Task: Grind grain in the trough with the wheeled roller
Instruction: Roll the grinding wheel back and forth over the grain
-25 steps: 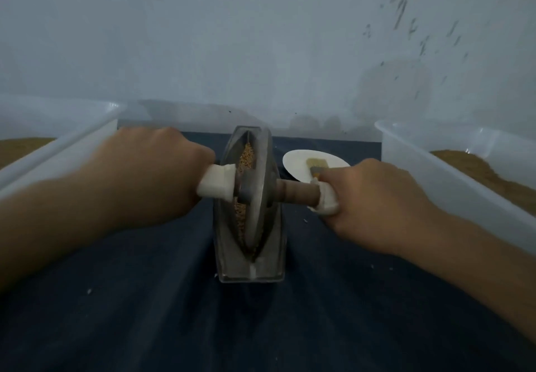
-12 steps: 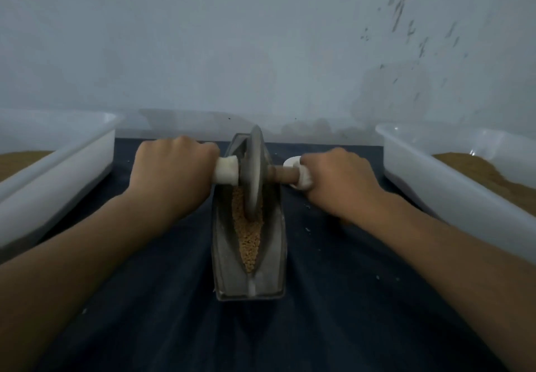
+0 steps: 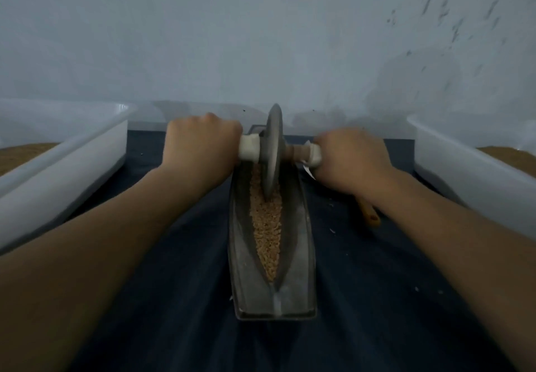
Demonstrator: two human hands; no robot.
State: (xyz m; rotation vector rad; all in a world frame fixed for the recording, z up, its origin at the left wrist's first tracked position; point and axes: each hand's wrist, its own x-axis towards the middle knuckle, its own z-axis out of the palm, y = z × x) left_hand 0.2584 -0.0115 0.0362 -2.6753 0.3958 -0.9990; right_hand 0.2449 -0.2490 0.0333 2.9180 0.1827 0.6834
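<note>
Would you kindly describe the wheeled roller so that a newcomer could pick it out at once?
Between the left white tub and the right white tub lies a dark blue cloth, with a grey metal trough of grain down its middle. At the trough's far end stands the wheeled roller: the only upright grey disc, on a wooden axle with white end grips.

A makeshift workroom: bare stained wall (image 3: 203, 38), dark cloth-covered table (image 3: 174, 313), white bins (image 3: 72, 174) of brown powder (image 3: 23, 154).

Dull grey metal trough (image 3: 301, 258), matt metal wheel (image 3: 272, 151), wooden axle with white wrapped grips (image 3: 249, 147), coarse tan grain (image 3: 266, 232), dark cloth (image 3: 179, 299), glossy white plastic tubs (image 3: 72, 163)
</note>
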